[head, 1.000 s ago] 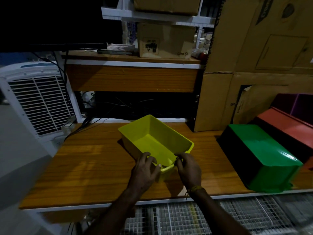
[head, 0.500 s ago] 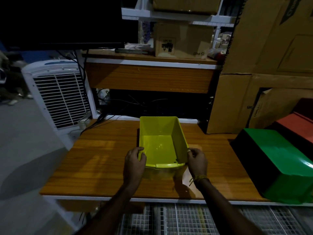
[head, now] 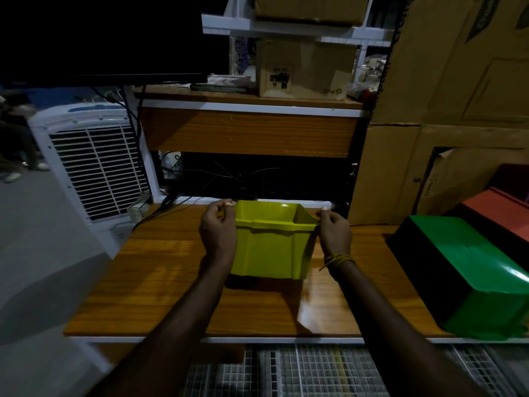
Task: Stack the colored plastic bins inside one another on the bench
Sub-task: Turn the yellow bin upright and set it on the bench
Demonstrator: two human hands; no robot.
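A yellow plastic bin (head: 272,250) is held upright over the middle of the wooden bench (head: 160,276), its opening facing up and away from me. My left hand (head: 219,232) grips its left rim and my right hand (head: 333,233) grips its right rim, one at each side. To the right, a green bin (head: 472,279) lies upside down on the bench. Behind it sits a red bin (head: 499,209), also bottom up, and a dark purple bin (head: 515,176) shows at the far right edge.
A white air cooler (head: 94,164) stands left of the bench. Behind the bench is a wooden shelf (head: 249,133) with cables beneath it. Large cardboard boxes (head: 446,90) fill the back right. A wire grid (head: 300,371) lies below the front edge.
The yellow bin was turned from a diagonal to square on the bench, then lifted and tipped so its front wall faces me. Both hands shifted from its near rim to its sides.
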